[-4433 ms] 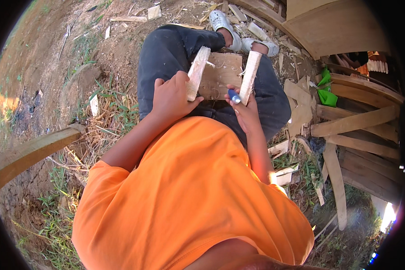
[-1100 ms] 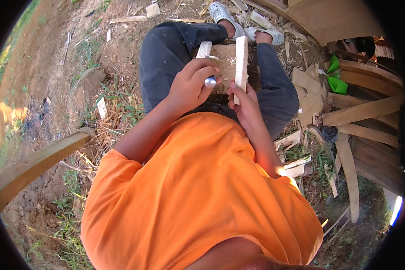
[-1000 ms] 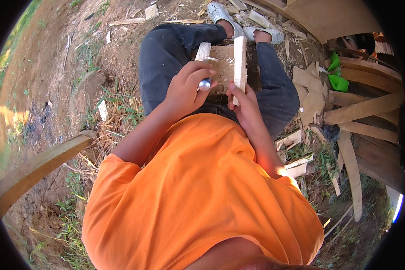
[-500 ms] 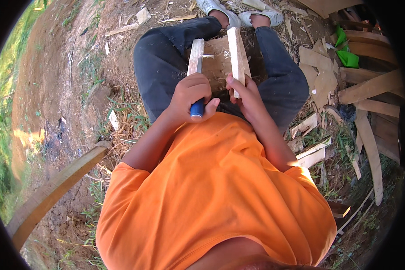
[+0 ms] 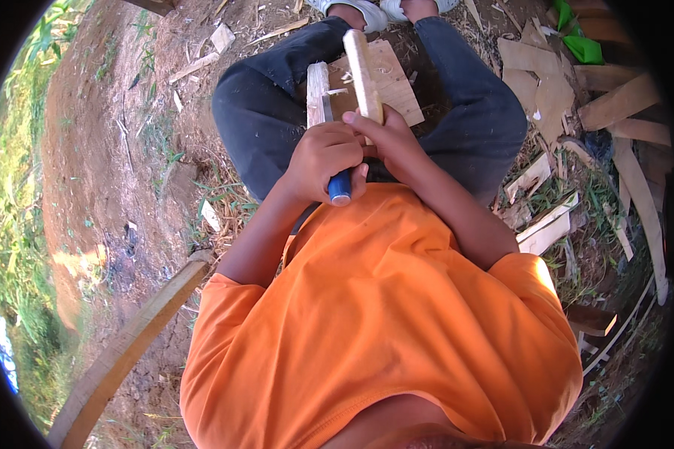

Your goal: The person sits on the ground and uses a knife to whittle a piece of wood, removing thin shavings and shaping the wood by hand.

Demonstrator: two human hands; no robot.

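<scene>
I'm watching from afar through the head view, 12 o'clock being the top edge. The left hand (image 5: 323, 159) is clenching a tool with a round blue handle (image 5: 341, 187), butt end pointing toward 6; what looks like its narrow grey metal blade (image 5: 327, 109) is pointing to 12, lying along the 3 o'clock edge of a pale, rough-hewn wooden stick (image 5: 317, 90). I can't tell whether the left fingers are also pinning that stick; its lower end is hiding behind the knuckles. The right hand (image 5: 394, 142) is grasping a second, pale squared wooden stick (image 5: 362, 78), thumb lying across its lower end, top tilting slightly to the 11 side. Both hands are sitting close together, maybe touching. A flat light-brown wooden board (image 5: 398, 84) is lying between the dark trouser legs (image 5: 254, 101), just past 12. Pale wood offcuts (image 5: 548, 228) are lying about at 3; a long curved timber beam (image 5: 127, 344) is jutting in at 8. Risks, my judgement: hands being this close, a slipping blade could be nicking the right thumb; a loosely held rough stick could be rolling against the edge; a twisting wrist could be turning the blade toward the trouser leg.
</scene>
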